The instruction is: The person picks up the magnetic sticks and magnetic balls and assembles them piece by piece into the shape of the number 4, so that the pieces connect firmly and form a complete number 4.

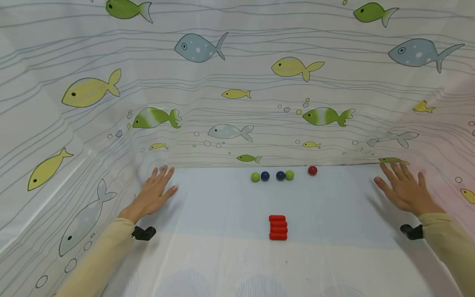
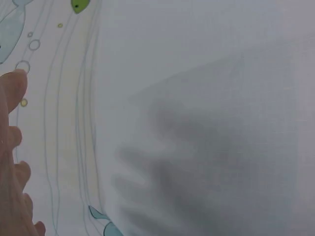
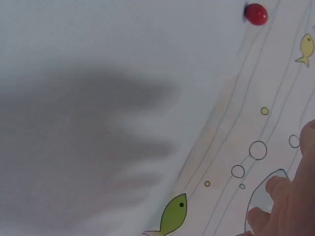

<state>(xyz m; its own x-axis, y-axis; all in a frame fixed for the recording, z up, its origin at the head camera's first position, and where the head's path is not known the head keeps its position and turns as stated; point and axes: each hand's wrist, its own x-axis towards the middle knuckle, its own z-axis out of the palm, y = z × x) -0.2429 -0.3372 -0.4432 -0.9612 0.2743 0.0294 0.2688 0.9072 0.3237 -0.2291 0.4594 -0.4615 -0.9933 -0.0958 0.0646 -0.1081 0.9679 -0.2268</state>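
Both hands are held out over the white surface with nothing in them. My left hand (image 1: 151, 196) is at the left side, fingers spread, casting a blurred shadow in the left wrist view. On the right, my right hand (image 1: 406, 190) also has its fingers spread, above its own shadow. Between the hands, several red rods (image 1: 278, 227) lie stacked in a column. Farther back are a green ball (image 1: 255, 177) beside a dark blue ball (image 1: 265, 176), then another dark blue ball (image 1: 280, 175) beside a second green ball (image 1: 289, 175). A red ball (image 1: 312, 170) sits apart, nearest the right hand.
A fish-printed curtain (image 1: 200, 99) rises behind the balls and along both sides. The white work surface (image 1: 215, 206) meets it at a straight back edge. Each wrist carries a black camera mount, on the left (image 1: 144, 233) and the right (image 1: 412, 232).
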